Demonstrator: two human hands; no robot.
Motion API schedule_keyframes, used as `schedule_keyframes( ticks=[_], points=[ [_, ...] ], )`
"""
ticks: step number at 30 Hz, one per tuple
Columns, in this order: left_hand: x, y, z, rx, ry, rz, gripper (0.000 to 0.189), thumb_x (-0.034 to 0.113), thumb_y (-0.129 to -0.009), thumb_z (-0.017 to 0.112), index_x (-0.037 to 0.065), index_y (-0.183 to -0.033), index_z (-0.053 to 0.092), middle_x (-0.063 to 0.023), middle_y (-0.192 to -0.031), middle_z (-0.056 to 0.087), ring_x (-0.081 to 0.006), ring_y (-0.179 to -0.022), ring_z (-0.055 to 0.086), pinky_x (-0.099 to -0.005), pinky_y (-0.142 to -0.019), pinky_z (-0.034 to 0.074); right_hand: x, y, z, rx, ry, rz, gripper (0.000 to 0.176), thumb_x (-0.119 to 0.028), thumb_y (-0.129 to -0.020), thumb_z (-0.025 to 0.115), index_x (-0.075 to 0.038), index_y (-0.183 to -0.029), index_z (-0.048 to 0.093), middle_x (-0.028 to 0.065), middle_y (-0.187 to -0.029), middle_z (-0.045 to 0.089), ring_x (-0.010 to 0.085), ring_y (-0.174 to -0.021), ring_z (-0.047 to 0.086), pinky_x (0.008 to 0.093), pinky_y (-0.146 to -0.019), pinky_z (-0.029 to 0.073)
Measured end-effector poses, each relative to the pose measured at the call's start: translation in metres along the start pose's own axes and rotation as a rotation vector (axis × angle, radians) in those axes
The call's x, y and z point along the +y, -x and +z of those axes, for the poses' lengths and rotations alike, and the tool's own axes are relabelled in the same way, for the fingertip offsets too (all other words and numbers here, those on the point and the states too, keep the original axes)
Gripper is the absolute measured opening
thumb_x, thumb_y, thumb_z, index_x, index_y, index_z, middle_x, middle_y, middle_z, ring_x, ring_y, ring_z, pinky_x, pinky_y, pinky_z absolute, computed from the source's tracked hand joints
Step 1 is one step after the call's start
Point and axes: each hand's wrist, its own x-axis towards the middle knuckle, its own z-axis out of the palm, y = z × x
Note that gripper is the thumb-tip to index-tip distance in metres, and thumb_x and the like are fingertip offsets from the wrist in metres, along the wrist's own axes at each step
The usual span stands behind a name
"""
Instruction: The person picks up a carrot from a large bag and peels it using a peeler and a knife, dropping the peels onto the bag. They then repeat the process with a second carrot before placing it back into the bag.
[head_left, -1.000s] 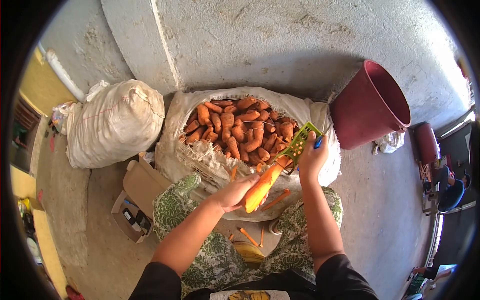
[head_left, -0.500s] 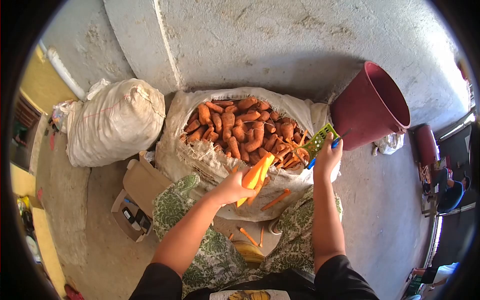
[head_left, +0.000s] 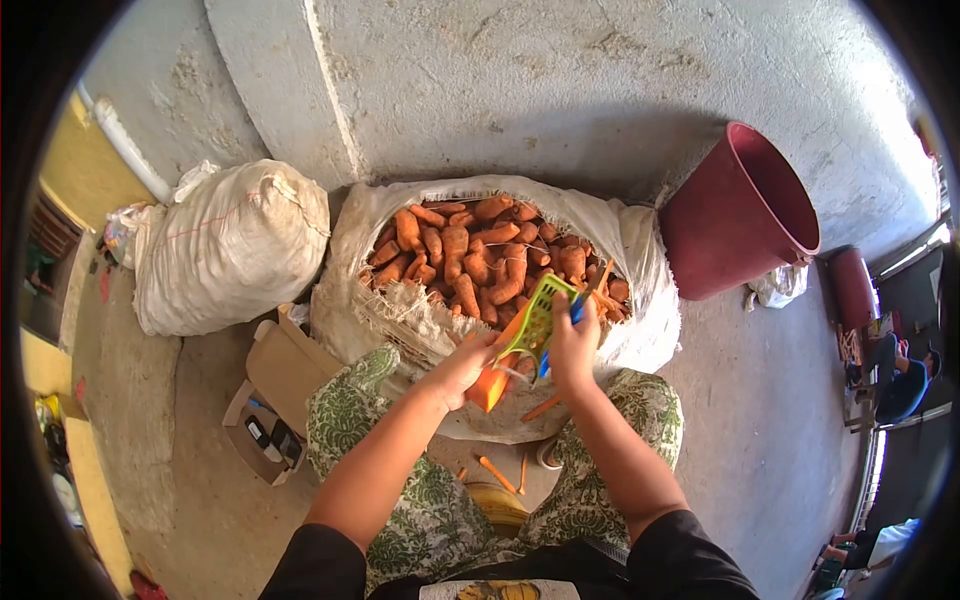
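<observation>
My left hand (head_left: 464,371) grips a peeled bright orange carrot (head_left: 487,388) over the front of an open white sack (head_left: 360,330). In my right hand (head_left: 576,345) is a green and blue peeler (head_left: 540,318), its perforated green part lying over the upper end of the carrot. Orange peel strips (head_left: 603,290) hang close to the right hand. Many unpeeled carrots (head_left: 480,260) fill the sack just beyond both hands.
A full white sack (head_left: 235,245) stands at left, beside a cardboard box (head_left: 290,360) on the floor. A maroon bin (head_left: 720,225) leans at right. Peel strips (head_left: 497,474) lie on the floor between the legs. People (head_left: 905,385) are at the far right.
My right hand has moved left with the peeler, from beside the sack's right edge onto the carrot. The carrot in my left hand has tilted and sits slightly lower.
</observation>
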Motion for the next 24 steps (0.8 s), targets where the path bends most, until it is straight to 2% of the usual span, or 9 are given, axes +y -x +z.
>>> schedule_keyframes(
  ticks=[2,4,11,14,16,20,21,22,24],
  points=[
    [-0.004,-0.003,-0.001,0.038,0.053,0.021,0.043,0.041,-0.093,0.041,0.006,-0.117,0.048,-0.0090,-0.093,0.061,-0.0172,-0.073,0.062,-0.0300,-0.061,0.053,0.009,0.005,0.002,-0.018,0.173,-0.105,0.021,-0.018,-0.090,0.055,0.000,-0.082,0.047,0.0066,-0.065,0.051,0.0115,-0.055,0.046,0.0287,-0.049,0.039],
    [-0.004,-0.002,-0.003,-0.044,0.211,-0.031,0.038,0.037,-0.095,0.039,0.006,-0.114,0.050,-0.0078,-0.093,0.061,-0.0158,-0.077,0.062,-0.0300,-0.062,0.053,0.010,0.011,0.007,-0.043,0.129,-0.101,0.019,-0.017,-0.089,0.055,0.001,-0.086,0.049,0.0076,-0.063,0.051,0.0124,-0.053,0.045,0.0296,-0.049,0.038],
    [0.004,0.002,0.004,0.035,0.280,-0.068,0.033,0.032,-0.096,0.035,0.007,-0.108,0.052,-0.0056,-0.087,0.061,-0.0135,-0.073,0.061,-0.0300,-0.058,0.052,0.000,0.018,0.011,-0.032,0.176,-0.127,0.019,-0.016,-0.089,0.055,0.002,-0.093,0.051,0.0082,-0.061,0.051,0.0129,-0.053,0.044,0.0292,-0.048,0.038],
    [0.017,0.013,0.010,-0.063,0.115,-0.083,0.035,0.032,-0.097,0.031,0.006,-0.109,0.051,-0.0063,-0.086,0.060,-0.0152,-0.071,0.060,-0.0305,-0.059,0.052,0.005,0.007,0.005,0.044,0.284,-0.226,0.020,-0.017,-0.090,0.055,0.002,-0.090,0.050,0.0086,-0.061,0.050,0.0135,-0.052,0.044,0.0301,-0.048,0.038],
    [0.012,0.016,0.009,-0.073,0.016,-0.070,0.038,0.033,-0.098,0.028,0.004,-0.109,0.050,-0.0076,-0.087,0.059,-0.0169,-0.071,0.060,-0.0301,-0.059,0.051,0.016,-0.022,-0.009,0.206,0.321,-0.268,0.019,-0.017,-0.091,0.053,0.001,-0.087,0.050,0.0085,-0.062,0.051,0.0135,-0.053,0.046,0.0309,-0.049,0.038],
    [0.010,0.020,0.000,-0.257,-0.155,-0.026,0.038,0.032,-0.098,0.030,0.002,-0.118,0.044,-0.0081,-0.088,0.057,-0.0158,-0.071,0.058,-0.0275,-0.065,0.049,0.009,-0.068,-0.047,0.479,0.292,-0.183,0.020,-0.018,-0.092,0.050,-0.001,-0.082,0.049,0.0052,-0.061,0.050,0.0126,-0.051,0.043,0.0307,-0.048,0.037],
    [0.013,0.025,0.002,-0.273,-0.159,-0.033,0.042,0.035,-0.096,0.037,0.001,-0.121,0.043,-0.0081,-0.088,0.057,-0.0154,-0.072,0.058,-0.0273,-0.065,0.048,0.002,-0.070,-0.054,0.497,0.232,-0.152,0.022,-0.021,-0.092,0.050,-0.001,-0.083,0.049,0.0044,-0.064,0.051,0.0119,-0.056,0.044,0.0306,-0.051,0.038],
    [0.014,0.025,0.001,-0.274,-0.160,-0.033,0.042,0.035,-0.096,0.037,0.001,-0.121,0.043,-0.0081,-0.088,0.057,-0.0154,-0.072,0.058,-0.0273,-0.065,0.048,-0.003,-0.072,-0.062,0.515,0.174,-0.120,0.025,-0.023,-0.092,0.050,0.000,-0.084,0.050,0.0037,-0.067,0.051,0.0112,-0.061,0.045,0.0304,-0.055,0.039],
    [0.013,0.024,0.000,-0.249,-0.298,0.052,0.046,0.036,-0.093,0.046,0.001,-0.121,0.043,-0.0086,-0.089,0.058,-0.0157,-0.075,0.059,-0.0282,-0.066,0.048,0.002,-0.076,-0.073,0.522,0.252,-0.149,0.024,-0.022,-0.092,0.051,-0.001,-0.083,0.051,0.0034,-0.068,0.052,0.0113,-0.059,0.044,0.0303,-0.055,0.039]
  ],
)
